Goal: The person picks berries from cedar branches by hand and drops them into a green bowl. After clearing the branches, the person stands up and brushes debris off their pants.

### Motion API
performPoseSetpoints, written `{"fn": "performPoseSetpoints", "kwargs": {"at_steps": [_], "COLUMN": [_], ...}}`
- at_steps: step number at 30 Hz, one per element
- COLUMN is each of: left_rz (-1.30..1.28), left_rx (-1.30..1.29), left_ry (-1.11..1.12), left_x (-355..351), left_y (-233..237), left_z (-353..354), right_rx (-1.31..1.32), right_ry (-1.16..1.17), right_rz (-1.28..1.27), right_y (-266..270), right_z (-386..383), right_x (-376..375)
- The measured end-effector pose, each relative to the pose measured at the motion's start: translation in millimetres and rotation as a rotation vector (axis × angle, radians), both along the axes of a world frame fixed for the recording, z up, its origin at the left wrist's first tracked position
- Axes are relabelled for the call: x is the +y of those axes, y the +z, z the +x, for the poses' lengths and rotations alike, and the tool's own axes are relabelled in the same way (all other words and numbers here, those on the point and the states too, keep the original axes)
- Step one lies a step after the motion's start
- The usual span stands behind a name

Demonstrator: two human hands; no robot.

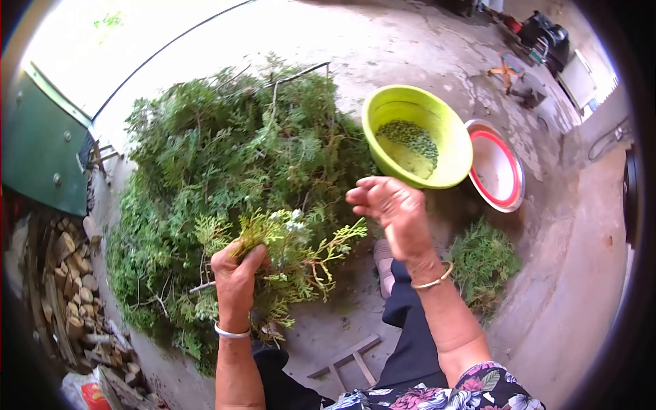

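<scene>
My left hand (236, 277) is closed around a leafy evergreen sprig (304, 256), yellow-green with a few pale bluish cones on it. The sprig spreads to the right of the hand. Raised just below the rim of the lime-green basin (451, 167), my right hand (393, 212) has its fingers loosely bent and apart, with nothing visible in them. Inside that basin lies a heap of small green cones (408, 135). A large pile of cut evergreen branches (225, 157) fills the floor in front of and beyond my left hand.
A white basin with a red rim (509, 195) stands right of the green one. A smaller heap of evergreen sprigs (485, 263) lies by my right leg. Split firewood (72, 287) is stacked at left under a green panel (44, 143). A wooden frame (352, 359) is between my legs.
</scene>
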State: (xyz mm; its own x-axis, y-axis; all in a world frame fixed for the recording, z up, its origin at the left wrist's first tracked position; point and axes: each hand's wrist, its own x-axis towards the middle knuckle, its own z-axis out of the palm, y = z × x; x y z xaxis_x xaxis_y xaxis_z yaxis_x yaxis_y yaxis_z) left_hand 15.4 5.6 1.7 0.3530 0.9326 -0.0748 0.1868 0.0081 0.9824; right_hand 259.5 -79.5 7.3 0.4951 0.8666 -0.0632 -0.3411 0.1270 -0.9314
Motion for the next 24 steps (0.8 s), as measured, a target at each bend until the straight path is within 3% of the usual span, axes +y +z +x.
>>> {"fn": "performPoseSetpoints", "kwargs": {"at_steps": [4, 6, 8, 12, 14, 16, 18, 20, 22, 24], "left_rz": [0.034, 0.034, 0.062, 0.117, 0.347, 0.253, 0.180, 0.194, 0.353, 0.459], "left_rx": [0.080, 0.146, 0.167, 0.181, 0.346, 0.340, 0.313, 0.413, 0.449, 0.598], "left_ry": [-0.072, -0.098, -0.155, -0.171, -0.134, -0.120, -0.099, -0.043, -0.072, -0.064], "left_x": [5.5, 8.1, 9.9, 10.0, 9.2, 6.6, 9.3, 11.3, 12.7, 13.5], "left_y": [1.3, 3.4, 3.3, -8.6, -6.2, -5.9, -7.3, -16.8, -26.0, -26.2], "left_z": [-6.1, -8.4, -11.4, -18.0, -18.3, -21.0, -20.4, -21.8, -23.8, -26.9], "right_rx": [-0.406, -0.382, -0.183, -0.291, -0.307, -0.267, -0.418, -0.248, -0.171, -0.199], "right_ry": [0.252, 0.380, 0.454, 0.429, 0.364, 0.388, 0.463, 0.457, 0.434, 0.445], "right_rz": [-0.143, -0.150, -0.154, -0.236, -0.176, 0.009, -0.166, -0.202, -0.071, -0.122], "right_y": [-4.1, -15.9, -11.8, -15.6, -22.5, -30.4, -22.3, -17.0, -23.5, -20.7], "right_z": [-40.5, -45.5, -51.3, -63.8, -73.2, -84.0, -86.2, -90.7, -95.7, -93.5], "right_x": [16.6, 20.5, 22.7, 28.2, 30.2, 31.3, 28.3, 29.7, 33.1, 34.7]}}
